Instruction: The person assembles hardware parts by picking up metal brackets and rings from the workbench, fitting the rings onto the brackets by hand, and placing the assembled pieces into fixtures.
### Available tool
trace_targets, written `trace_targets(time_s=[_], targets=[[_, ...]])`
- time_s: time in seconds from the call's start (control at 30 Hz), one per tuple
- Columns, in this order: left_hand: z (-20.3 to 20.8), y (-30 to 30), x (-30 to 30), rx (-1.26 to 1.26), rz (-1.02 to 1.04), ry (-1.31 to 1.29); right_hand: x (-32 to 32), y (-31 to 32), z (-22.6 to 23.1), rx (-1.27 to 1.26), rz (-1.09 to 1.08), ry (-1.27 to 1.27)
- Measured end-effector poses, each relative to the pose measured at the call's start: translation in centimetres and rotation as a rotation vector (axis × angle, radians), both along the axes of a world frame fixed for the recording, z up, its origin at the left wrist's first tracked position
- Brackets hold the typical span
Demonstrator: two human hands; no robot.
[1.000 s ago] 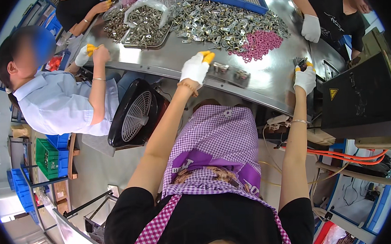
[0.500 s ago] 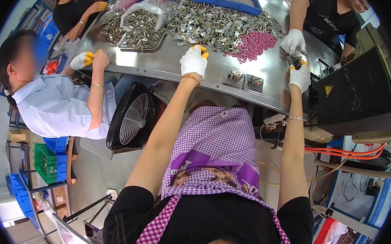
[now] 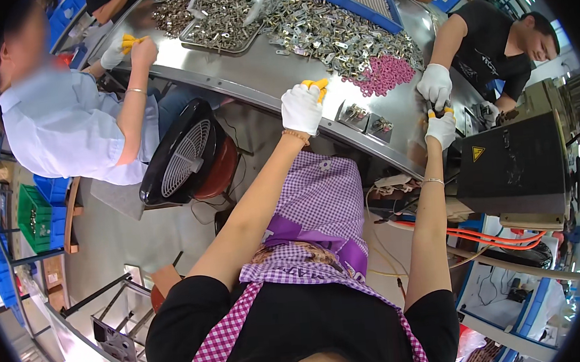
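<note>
My left hand (image 3: pixel 303 109), in a white glove with yellow fingertips, is closed just over the table's near edge. Whatever its fingers hold, if anything, is hidden. Farther right, my right hand (image 3: pixel 442 130), gloved the same way, pinches a small dark part (image 3: pixel 440 112). A co-worker's white-gloved hand (image 3: pixel 435 85) meets it from the far side, touching the same part. Between my hands, two small metal fixtures (image 3: pixel 354 115) sit at the table edge. Beyond them lie a patch of pink rings (image 3: pixel 382 75) and a heap of small metal pieces (image 3: pixel 334 40).
A metal tray (image 3: pixel 223 38) of small parts and a blue tray (image 3: pixel 358 1) stand on the steel table (image 3: pixel 265 72). At right is a dark machine box (image 3: pixel 511 165) with orange hoses (image 3: pixel 489 237). A black fan (image 3: pixel 184 155) stands left, near a seated co-worker (image 3: pixel 74 129).
The whole view has turned a little. My left hand sits slightly farther right, still closed. My right hand and the co-worker's hand stay together at the dark part.
</note>
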State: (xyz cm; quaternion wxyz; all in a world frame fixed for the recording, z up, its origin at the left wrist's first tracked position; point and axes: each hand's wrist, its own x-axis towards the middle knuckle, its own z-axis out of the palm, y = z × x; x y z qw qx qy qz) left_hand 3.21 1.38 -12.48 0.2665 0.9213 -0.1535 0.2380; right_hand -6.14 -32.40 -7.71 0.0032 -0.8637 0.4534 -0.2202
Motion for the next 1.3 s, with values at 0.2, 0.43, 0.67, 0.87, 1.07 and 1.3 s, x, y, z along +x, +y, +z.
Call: trace_targets(time_s=[0.2, 0.43, 0.67, 0.87, 1.07, 1.3], targets=[[0.2, 0.1, -0.6, -0.019, 0.003, -0.065, 1.3, 0.4, 0.6, -0.175, -0.088, 0.126], [0.5, 0.4, -1.1, -0.009, 0.032, -0.122, 5.8, 3.1, -0.2, -0.273, 0.196, 0.130], [-0.9, -0.2, -0.5, -0.023, 0.065, -0.117, 10.7, 4.9, -5.0, 0.114, 0.755, -0.075], [-1.3, -0.2, -0.2, -0.016, 0.059, -0.119, 7.3, 5.6, -5.5, 0.187, 0.820, -0.139], [-1.6, -0.3, -0.2, 0.009, 0.056, -0.142, 4.1, 5.5, -3.2, 0.386, 0.869, -0.256], [-1.4, 0.2, -0.2, 0.048, 0.008, -0.197, -0.9, 4.2, -3.6, 0.747, 0.470, -0.573]])
